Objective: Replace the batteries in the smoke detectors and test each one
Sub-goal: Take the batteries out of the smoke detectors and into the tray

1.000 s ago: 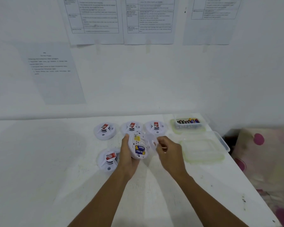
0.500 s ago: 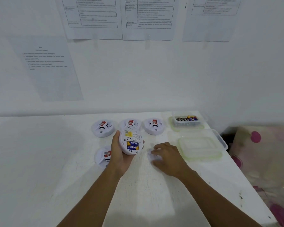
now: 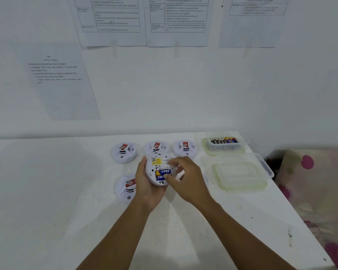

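bench point(image 3: 66, 191): four sealed detectors waited far and left | open tub point(image 3: 223, 142) far right kept spare cells within reach | left hand point(image 3: 146, 184) cradled opened detector point(image 3: 159, 170) back-up, exposing compartment | right hand point(image 3: 185, 176) fingertips pinched blue battery point(image 3: 163, 174), likely to pull it

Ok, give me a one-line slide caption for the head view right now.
Left hand holds an opened smoke detector while right hand fingers reach its blue batteries.

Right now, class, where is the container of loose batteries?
The battery container sits at the table's far right corner by the wall, right of the back row of smoke detectors and behind the empty tub.
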